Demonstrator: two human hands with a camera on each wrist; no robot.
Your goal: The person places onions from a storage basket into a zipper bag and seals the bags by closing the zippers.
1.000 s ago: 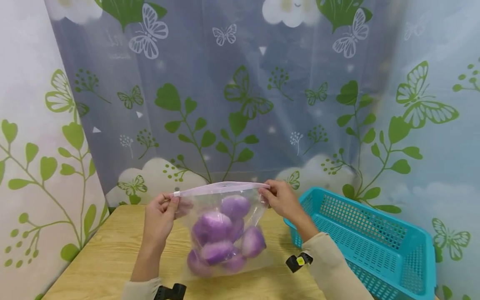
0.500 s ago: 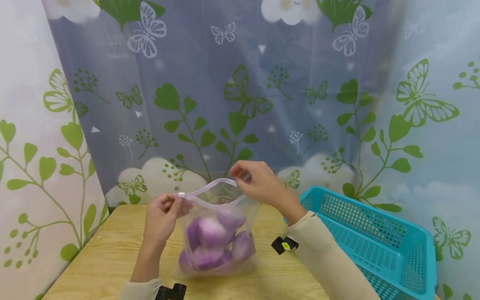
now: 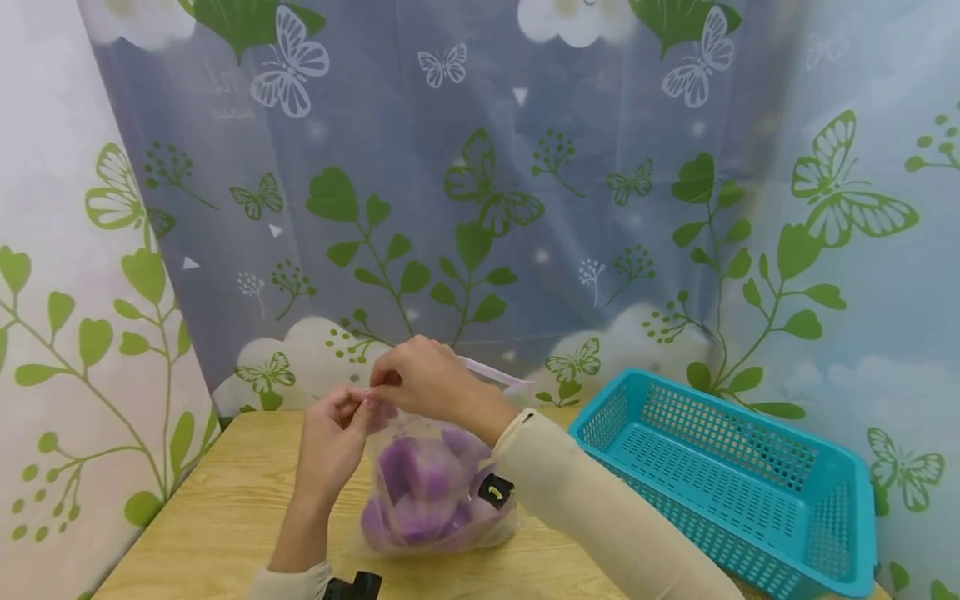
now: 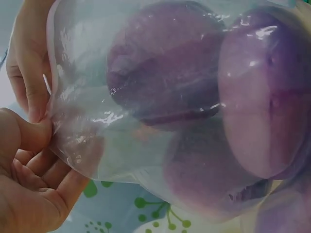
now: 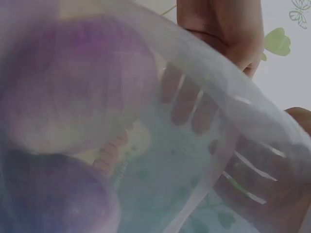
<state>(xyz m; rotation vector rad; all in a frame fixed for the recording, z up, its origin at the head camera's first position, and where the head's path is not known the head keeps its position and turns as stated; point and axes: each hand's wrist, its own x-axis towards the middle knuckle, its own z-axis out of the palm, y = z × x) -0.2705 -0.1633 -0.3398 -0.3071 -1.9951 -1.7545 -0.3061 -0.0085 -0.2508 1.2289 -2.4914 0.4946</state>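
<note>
A clear slider zip bag (image 3: pixel 487 532) with a pale pink top strip stands on the wooden table, holding several rounded purple-and-white vegetables (image 3: pixel 408 479). With thumb and forefinger my left hand (image 3: pixel 328 446) pinches the bag's top left corner. Reaching across over the bag, my right hand (image 3: pixel 423 379) pinches the same corner, fingertips against those of the left. Both hands hide the white slider there. To the right of the hands, the strip stands apart as a loop. In the left wrist view the vegetables (image 4: pixel 165 68) show large through the plastic.
A turquoise perforated basket (image 3: pixel 832 467) stands at the right of the wooden table (image 3: pixel 232 492). Behind the table hangs a blue-grey curtain (image 3: pixel 390 100) printed with leaves and butterflies, and printed sheets flank it on both sides.
My right hand has let go of the bag's top right corner and moved left to the left corner. The bag's mouth has gone from nearly flat to gaping. The left hand has stayed put.
</note>
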